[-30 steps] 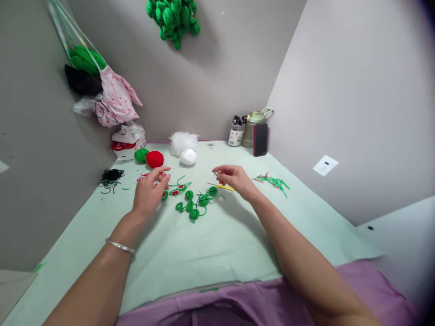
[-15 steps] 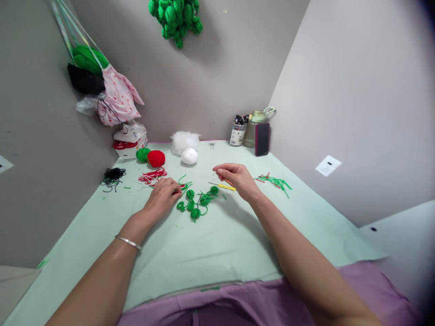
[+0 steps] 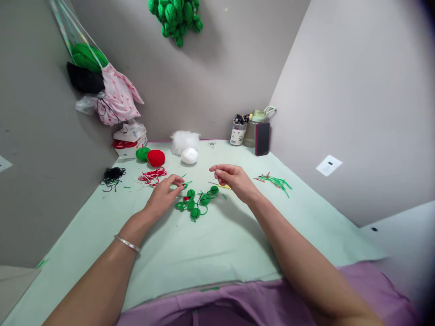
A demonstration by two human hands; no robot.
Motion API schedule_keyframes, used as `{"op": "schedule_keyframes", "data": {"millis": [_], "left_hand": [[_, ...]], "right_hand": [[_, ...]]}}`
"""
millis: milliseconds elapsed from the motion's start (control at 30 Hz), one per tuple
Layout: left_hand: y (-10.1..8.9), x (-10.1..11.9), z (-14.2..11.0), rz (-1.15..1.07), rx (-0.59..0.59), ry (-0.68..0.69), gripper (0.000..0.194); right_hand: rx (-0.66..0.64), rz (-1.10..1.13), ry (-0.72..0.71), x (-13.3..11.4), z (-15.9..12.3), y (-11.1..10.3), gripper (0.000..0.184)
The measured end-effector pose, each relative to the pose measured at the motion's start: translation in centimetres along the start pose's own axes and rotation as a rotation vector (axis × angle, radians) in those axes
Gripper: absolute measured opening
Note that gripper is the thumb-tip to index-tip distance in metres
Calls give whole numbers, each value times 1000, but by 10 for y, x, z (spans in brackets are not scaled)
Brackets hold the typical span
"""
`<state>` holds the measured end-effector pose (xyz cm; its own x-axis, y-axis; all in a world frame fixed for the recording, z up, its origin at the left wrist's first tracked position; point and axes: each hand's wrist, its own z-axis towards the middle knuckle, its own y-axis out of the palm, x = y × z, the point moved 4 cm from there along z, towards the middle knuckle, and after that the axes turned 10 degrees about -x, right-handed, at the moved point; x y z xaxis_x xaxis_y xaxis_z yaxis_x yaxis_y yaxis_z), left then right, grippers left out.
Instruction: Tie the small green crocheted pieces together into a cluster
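My left hand [image 3: 165,195], with a silver bangle on the wrist, is over the left middle of the table. Its thumb and fingers curve together at a small green-and-red yarn piece [image 3: 185,185]; whether they grip it is unclear. My right hand [image 3: 234,180] is raised above the table, thumb and fingers pinched together. What it pinches is too small to make out. Between the hands lie several green crocheted balls [image 3: 205,199] with dark lines and yarn tails. A small red-and-white bit [image 3: 186,198] lies among them. A yellow-handled crochet hook [image 3: 224,186] is partly hidden behind my right hand.
Red yarn ball [image 3: 156,158], white yarn ball [image 3: 189,156] and white stuffing [image 3: 183,141] sit at the back. Black yarn [image 3: 113,176] lies left, green and red strands [image 3: 276,182] right. A phone [image 3: 262,139] leans against a bottle [image 3: 250,134] beside a can of pens [image 3: 237,135].
My left hand has lifted slightly and its fingers have shifted up to the green-and-red piece. A red-and-white bit now shows among the green balls. My right hand has turned slightly, its index finger straighter.
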<state>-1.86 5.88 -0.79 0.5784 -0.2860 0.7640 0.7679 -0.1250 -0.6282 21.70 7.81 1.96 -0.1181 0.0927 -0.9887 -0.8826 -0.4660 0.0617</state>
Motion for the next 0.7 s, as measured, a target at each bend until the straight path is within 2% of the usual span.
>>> {"op": "schedule_keyframes", "data": {"millis": [233, 333, 500, 567, 700], "left_hand": [[-2, 3, -1, 135, -94, 119, 28], [-4, 1, -4, 113, -196, 66, 22], [-4, -1, -6, 162, -349, 27, 17], [-5, 3, -5, 70, -345, 10, 20], [-3, 24, -8, -260, -329, -3, 25]], "right_hand": [[-70, 12, 33, -1, -2, 10, 36], [-59, 4, 41, -1, -3, 11, 37], [44, 32, 41, 0, -2, 4, 35], [57, 56, 32, -1, -1, 2, 34], [18, 17, -3, -4, -3, 10, 32]]}}
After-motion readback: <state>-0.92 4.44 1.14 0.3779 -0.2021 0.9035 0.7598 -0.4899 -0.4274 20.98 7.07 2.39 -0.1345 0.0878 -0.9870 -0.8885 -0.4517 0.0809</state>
